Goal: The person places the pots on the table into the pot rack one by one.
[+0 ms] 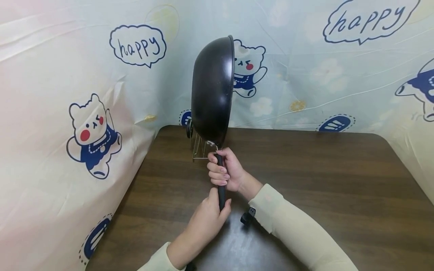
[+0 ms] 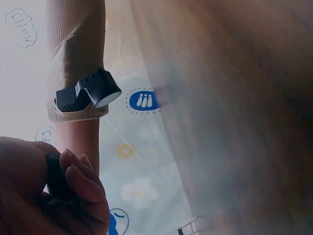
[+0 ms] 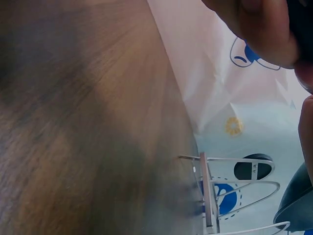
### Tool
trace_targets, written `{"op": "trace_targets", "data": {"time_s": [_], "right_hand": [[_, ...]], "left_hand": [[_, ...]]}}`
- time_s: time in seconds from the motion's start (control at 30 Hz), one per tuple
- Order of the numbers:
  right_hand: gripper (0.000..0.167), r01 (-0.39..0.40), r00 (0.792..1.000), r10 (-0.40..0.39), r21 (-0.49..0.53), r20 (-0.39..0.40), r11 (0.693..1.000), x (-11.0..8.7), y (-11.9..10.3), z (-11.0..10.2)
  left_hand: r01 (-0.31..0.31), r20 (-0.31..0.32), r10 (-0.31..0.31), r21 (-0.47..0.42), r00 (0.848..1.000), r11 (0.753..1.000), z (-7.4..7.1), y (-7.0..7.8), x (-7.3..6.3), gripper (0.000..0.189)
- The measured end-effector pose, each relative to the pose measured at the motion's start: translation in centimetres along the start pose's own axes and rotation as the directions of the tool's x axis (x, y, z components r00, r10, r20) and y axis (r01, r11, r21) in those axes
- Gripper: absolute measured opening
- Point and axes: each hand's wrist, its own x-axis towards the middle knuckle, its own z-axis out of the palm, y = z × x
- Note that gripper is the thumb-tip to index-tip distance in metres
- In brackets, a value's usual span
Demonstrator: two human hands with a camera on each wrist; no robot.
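Both hands hold a black wok (image 1: 213, 88) by its handle (image 1: 222, 195), the pan raised above the table and turned on its side, rim to the right. My right hand (image 1: 232, 171) grips the upper handle near the pan, fingers wrapped around it. Below it, my left hand (image 1: 207, 216) holds the handle's lower end; in the left wrist view its fingers (image 2: 85, 183) curl around the black grip. Behind the wok stands a wire rack (image 1: 200, 148), partly hidden by it. The right wrist view shows the rack's metal loops (image 3: 244, 186) and a bit of the dark pan (image 3: 297, 203).
A brown wooden table (image 1: 322, 180) lies beneath, with a printed cloth (image 1: 295, 75) hanging behind and at the sides. A dark round piece (image 1: 189, 128) shows at the rack's left. A small black camera (image 1: 248, 216) is strapped at the right wrist.
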Motion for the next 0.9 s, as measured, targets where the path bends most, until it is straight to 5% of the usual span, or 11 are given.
{"op": "trace_targets", "data": {"time_s": [0.9], "right_hand": [[0.033,-0.025,0.998,0.03,0.092,-0.05,0.995,-1.7,1.6,-3.0]], "left_hand": [[0.066,0.082,-0.065,-0.013,0.995,0.998,1.7,-0.3,-0.8,0.028]]}}
